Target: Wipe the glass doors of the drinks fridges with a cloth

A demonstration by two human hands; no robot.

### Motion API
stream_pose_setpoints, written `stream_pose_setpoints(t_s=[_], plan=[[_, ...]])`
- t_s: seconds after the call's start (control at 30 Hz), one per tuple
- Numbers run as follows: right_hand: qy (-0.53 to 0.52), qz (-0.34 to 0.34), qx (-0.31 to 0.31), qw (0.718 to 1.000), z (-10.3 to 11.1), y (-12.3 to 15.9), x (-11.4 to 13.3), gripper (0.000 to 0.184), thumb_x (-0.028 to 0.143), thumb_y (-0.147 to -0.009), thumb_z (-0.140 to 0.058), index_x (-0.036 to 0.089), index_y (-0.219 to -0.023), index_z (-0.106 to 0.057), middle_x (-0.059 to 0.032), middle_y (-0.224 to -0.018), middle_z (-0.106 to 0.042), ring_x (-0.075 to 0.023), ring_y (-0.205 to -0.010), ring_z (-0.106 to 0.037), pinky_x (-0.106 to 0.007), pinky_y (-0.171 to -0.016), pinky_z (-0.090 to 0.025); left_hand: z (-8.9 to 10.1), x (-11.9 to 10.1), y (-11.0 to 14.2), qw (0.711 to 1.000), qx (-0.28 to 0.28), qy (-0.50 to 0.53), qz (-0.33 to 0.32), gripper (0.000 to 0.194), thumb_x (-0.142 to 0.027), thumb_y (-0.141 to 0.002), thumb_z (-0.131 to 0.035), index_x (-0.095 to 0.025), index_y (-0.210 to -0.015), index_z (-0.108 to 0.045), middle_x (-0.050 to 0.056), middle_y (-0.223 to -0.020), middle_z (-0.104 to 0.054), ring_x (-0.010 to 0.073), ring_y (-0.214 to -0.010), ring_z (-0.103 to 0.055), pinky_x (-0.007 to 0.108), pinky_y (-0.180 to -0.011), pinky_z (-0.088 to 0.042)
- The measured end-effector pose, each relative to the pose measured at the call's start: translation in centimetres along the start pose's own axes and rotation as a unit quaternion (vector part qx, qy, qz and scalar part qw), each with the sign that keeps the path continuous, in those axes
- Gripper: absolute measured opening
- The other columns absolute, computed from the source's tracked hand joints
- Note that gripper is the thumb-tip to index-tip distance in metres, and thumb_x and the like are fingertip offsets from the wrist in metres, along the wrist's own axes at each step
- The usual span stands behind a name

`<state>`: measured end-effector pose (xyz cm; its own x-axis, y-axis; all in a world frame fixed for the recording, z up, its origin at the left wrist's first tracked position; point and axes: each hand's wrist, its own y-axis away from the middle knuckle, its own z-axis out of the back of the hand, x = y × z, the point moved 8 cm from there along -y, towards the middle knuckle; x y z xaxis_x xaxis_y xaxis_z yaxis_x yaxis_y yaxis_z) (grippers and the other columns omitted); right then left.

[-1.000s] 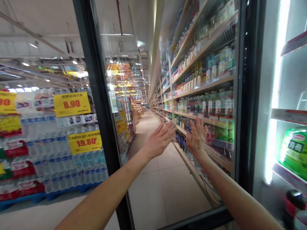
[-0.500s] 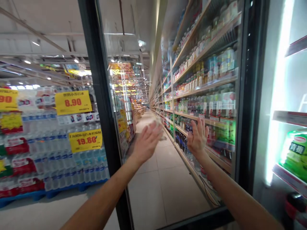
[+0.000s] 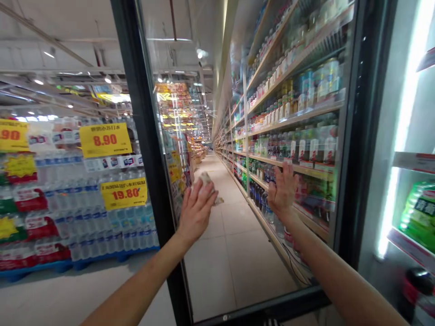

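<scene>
A tall glass door (image 3: 210,271) in a black frame fills the middle of the view. My left hand (image 3: 197,210) presses a pale, crumpled cloth (image 3: 205,178) against the left half of the pane, with parts of the cloth sticking out past the fingers. On the right half of the glass, my right hand (image 3: 283,192) is raised with its palm toward the pane and fingers stretched out, holding nothing. Whether that palm fully touches the glass I cannot tell.
Packs of bottled water (image 3: 132,231) with yellow price signs (image 3: 105,139) are stacked at left. Shelves of drinks (image 3: 288,117) and a tiled aisle (image 3: 217,222) show in the glass. At right, a lit cooler interior holds a green package (image 3: 421,210).
My left hand has slid the cloth leftward and slightly down across the glass. My right hand stays in nearly the same place on the right side.
</scene>
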<state>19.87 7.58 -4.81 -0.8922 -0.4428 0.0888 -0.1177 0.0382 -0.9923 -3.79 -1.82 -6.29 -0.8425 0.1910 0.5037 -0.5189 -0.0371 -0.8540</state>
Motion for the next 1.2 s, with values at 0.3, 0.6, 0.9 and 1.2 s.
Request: stream_pose_setpoints(t_s=[0.3,0.6,0.9,1.2], plan=[[0.001,-0.002,0.001,1.0,0.0,0.0,0.1,0.053,0.028,-0.087,-0.037,0.02,-0.139,-0.034,-0.0123,-0.147,-0.029,-0.0249,-0.138,-0.021,-0.05,-0.11,-0.018,-0.6,-1.8,3.2,0.996,0.053,0.032,-0.072,0.037,-0.012,-0.087,-0.044,-0.02,-0.121,-0.054,0.001,-0.138,-0.046,0.0191,-0.14,-0.015,0.041,-0.116,-0.01],[0.003,-0.005,0.008,1.0,-0.1,0.1,0.1,0.054,0.026,-0.086,-0.038,0.022,-0.139,-0.032,-0.0115,-0.148,-0.028,-0.0243,-0.139,-0.02,-0.051,-0.109,-0.018,-1.8,-4.7,3.9,0.96,0.112,0.043,-0.255,0.035,-0.024,-0.089,-0.047,-0.023,-0.124,-0.051,0.0,-0.145,-0.034,0.0181,-0.138,-0.02,0.04,-0.116,-0.01],[0.006,-0.01,0.011,1.0,0.0,0.0,0.1,0.051,0.027,-0.087,-0.037,0.021,-0.137,-0.036,-0.0121,-0.147,-0.031,-0.0245,-0.138,-0.022,-0.051,-0.109,-0.02,-2.0,-5.4,1.9,0.943,0.117,0.051,-0.308,0.034,-0.026,-0.091,-0.043,-0.022,-0.123,-0.051,-0.002,-0.146,-0.033,0.0168,-0.139,-0.016,0.036,-0.116,-0.012],[0.004,-0.007,0.014,1.0,-0.1,0.0,0.1,0.052,0.028,-0.087,-0.037,0.021,-0.138,-0.034,-0.0123,-0.147,-0.03,-0.0235,-0.139,-0.02,-0.05,-0.11,-0.018,-2.5,-7.5,2.7,0.92,0.129,0.07,-0.364,0.032,-0.03,-0.091,-0.043,-0.022,-0.12,-0.053,0.0,-0.146,-0.032,0.0161,-0.137,-0.025,0.034,-0.115,-0.018]])
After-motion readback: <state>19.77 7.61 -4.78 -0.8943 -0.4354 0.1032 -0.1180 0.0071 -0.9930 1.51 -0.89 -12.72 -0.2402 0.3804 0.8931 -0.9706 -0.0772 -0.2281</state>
